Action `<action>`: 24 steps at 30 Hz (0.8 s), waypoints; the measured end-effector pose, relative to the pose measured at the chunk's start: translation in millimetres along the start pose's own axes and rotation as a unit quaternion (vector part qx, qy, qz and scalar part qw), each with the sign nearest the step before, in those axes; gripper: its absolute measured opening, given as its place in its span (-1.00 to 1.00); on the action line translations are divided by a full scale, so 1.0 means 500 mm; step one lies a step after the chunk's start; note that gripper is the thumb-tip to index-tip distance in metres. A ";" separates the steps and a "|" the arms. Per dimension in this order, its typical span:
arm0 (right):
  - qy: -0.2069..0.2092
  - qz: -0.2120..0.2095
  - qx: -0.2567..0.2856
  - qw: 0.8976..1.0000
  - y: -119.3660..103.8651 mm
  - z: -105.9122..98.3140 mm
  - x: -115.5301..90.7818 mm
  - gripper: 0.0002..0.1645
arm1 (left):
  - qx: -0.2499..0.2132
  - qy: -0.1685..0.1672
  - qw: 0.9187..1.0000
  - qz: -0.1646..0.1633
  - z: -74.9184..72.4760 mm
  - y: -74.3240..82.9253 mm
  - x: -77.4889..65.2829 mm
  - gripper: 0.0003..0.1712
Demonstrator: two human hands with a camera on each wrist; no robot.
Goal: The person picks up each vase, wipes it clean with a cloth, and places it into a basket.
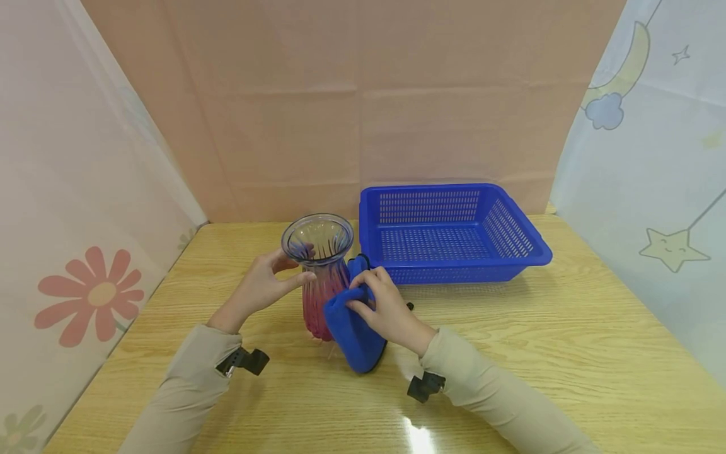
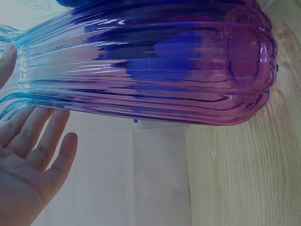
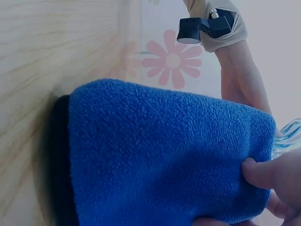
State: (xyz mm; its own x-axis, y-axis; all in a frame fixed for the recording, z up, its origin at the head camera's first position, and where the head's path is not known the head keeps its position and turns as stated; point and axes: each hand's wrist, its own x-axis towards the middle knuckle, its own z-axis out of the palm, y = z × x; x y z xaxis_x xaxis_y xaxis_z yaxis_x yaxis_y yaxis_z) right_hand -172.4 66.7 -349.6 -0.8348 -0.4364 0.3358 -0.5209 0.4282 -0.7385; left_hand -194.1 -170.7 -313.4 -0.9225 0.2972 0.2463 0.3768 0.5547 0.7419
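Note:
A ribbed glass vase (image 1: 323,277), clear blue at the flared rim and pink toward its base, stands roughly upright. My left hand (image 1: 266,284) holds it at the neck, thumb in front and fingers behind; in the left wrist view the fingertips of the left hand (image 2: 37,146) meet the glass. A blue terry cloth (image 1: 354,331) with a dark edge hangs beside the vase, over its lower right side. My right hand (image 1: 388,309) pinches the cloth's upper part between thumb and fingers. In the right wrist view the cloth (image 3: 164,150) spreads wide, hiding most of the vase.
A blue plastic basket (image 1: 448,271) with slotted sides sits behind and to the right on the wooden table (image 1: 556,353). A plain beige sheet (image 1: 357,113) hangs at the back, with patterned sheets on both sides. Each wrist wears a black strapped camera (image 1: 425,386).

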 end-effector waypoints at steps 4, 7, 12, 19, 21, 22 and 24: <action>0.018 -0.007 0.003 1.000 0.001 0.003 -0.001 -0.82 | 0.002 0.000 1.000 -0.001 0.000 -0.001 0.000 -0.45; 0.046 -0.015 0.007 0.999 -0.001 0.005 0.001 -0.83 | 0.003 -0.002 1.000 -0.004 -0.001 -0.002 0.000 -0.44; 0.091 -0.029 0.014 0.995 -0.007 0.007 0.008 -0.84 | 0.003 -0.001 1.000 0.000 -0.001 -0.003 0.002 -0.43; 0.115 -0.039 0.046 0.992 -0.020 0.003 0.018 -0.84 | -0.007 -0.003 1.000 0.001 0.000 -0.005 0.001 -0.44; 0.121 -0.045 0.060 0.990 -0.024 0.001 0.022 -0.84 | -0.007 -0.004 1.000 -0.002 0.000 -0.005 0.001 -0.43; 0.123 -0.048 0.067 0.989 -0.027 0.000 0.024 -0.84 | -0.006 -0.005 1.000 -0.004 0.000 -0.005 0.000 -0.43; 0.129 -0.053 0.085 0.987 -0.032 -0.003 0.026 -0.84 | -0.003 -0.005 1.000 -0.006 -0.001 -0.005 0.000 -0.43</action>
State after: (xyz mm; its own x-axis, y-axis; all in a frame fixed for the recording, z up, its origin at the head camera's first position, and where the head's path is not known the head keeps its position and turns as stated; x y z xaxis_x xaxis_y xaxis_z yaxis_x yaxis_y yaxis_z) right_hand -175.4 55.2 -332.6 -0.8058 -0.2466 0.5385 -0.5892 0.2415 -0.7710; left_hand -194.8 -172.4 -314.9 -0.9259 0.2990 0.2307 0.3652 0.5536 0.7484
